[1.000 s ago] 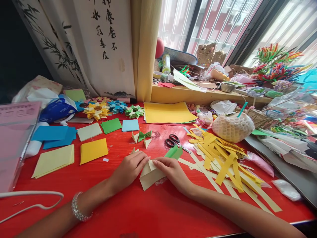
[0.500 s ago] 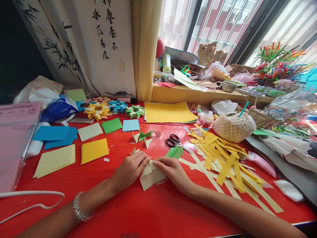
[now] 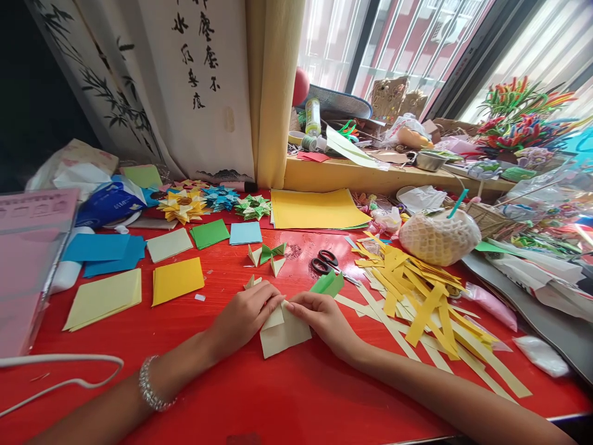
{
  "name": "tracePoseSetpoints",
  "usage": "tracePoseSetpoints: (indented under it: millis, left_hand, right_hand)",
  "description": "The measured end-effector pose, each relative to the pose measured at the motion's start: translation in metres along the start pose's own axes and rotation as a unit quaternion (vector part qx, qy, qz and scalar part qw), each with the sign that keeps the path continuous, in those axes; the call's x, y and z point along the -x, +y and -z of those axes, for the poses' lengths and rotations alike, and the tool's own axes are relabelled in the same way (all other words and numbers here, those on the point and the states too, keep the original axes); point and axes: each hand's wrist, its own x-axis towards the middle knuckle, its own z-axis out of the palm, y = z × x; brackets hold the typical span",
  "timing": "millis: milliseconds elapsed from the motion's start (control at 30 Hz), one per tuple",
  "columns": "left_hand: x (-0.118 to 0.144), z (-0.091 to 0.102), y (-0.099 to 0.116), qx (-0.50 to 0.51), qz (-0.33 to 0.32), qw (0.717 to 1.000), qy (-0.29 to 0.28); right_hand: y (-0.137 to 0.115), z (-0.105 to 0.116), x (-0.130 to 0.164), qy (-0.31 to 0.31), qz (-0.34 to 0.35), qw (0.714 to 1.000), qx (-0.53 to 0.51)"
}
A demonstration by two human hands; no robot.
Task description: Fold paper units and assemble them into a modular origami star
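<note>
Here, my left hand [image 3: 245, 314] and right hand [image 3: 324, 318] meet fingertip to fingertip, pinching a cream folded paper [image 3: 282, 330] flat on the red table [image 3: 278, 395]. At twelve o'clock hangs a scroll [image 3: 194, 80] with brushed Chinese characters I cannot read. A green folded piece [image 3: 328, 283] touches the right knuckles; scissors [image 3: 327, 262] lie just beyond at one o'clock, yellow paper strips [image 3: 417, 290] at two o'clock.
</note>
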Motion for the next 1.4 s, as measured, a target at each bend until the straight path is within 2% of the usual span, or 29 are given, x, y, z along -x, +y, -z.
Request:
tracePoseSetpoints:
  millis: [367, 633, 767, 900, 1033, 1133, 1267, 1400]
  left_hand:
    - [-0.001, 0.001, 0.006, 0.07, 0.024, 0.997, -0.016]
    - [-0.003, 0.006, 0.005, 0.069, 0.064, 0.995, 0.03]
    - [-0.004, 0.011, 0.007, 0.104, 0.094, 0.989, 0.054]
    - [-0.005, 0.012, 0.006, 0.191, 0.169, 0.963, 0.086]
    - [-0.008, 0.008, 0.0, 0.327, 0.242, 0.906, 0.116]
    - [-0.007, 0.004, 0.0, 0.371, 0.262, 0.886, 0.095]
    - [-0.003, 0.001, 0.006, 0.322, 0.256, 0.909, 0.066]
    - [0.0, 0.001, 0.013, 0.237, 0.212, 0.947, 0.036]
  right_hand:
    - [0.002, 0.0, 0.0, -0.003, 0.006, 1.0, 0.007]
    - [0.001, -0.001, -0.001, 0.007, 0.002, 1.0, -0.028]
    - [0.001, 0.001, 0.0, 0.039, -0.003, 0.998, -0.053]
    - [-0.003, 0.0, 0.0, 0.068, 0.003, 0.988, -0.135]
    - [-0.009, -0.004, 0.0, 0.008, 0.007, 0.986, -0.167]
    - [-0.009, -0.005, 0.0, -0.017, 0.023, 0.989, -0.145]
    - [-0.002, -0.002, -0.002, 0.014, -0.002, 0.99, -0.14]
    - [0.002, 0.0, -0.002, 0.003, -0.015, 0.991, -0.135]
